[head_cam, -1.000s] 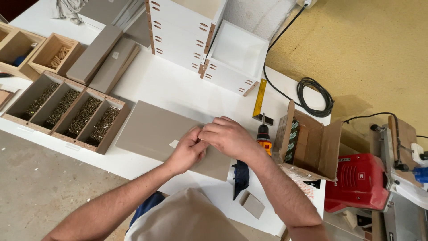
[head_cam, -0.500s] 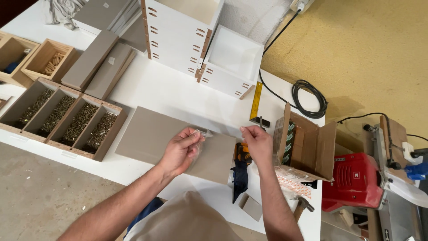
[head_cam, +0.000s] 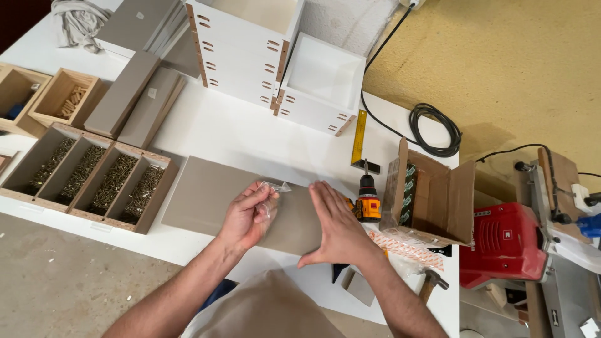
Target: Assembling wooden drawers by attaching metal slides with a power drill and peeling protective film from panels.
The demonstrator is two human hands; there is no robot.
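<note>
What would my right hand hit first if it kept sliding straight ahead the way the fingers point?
The right hand lies flat on the grey panel, fingers pointing away and slightly left. Past the panel's far edge comes bare white tabletop, then probably the white drawer box, though depth is hard to judge.

The grey board looks smooth and matt. The little bag is clear, shiny plastic. The counter is smooth white. The box is brown cardboard.
</note>
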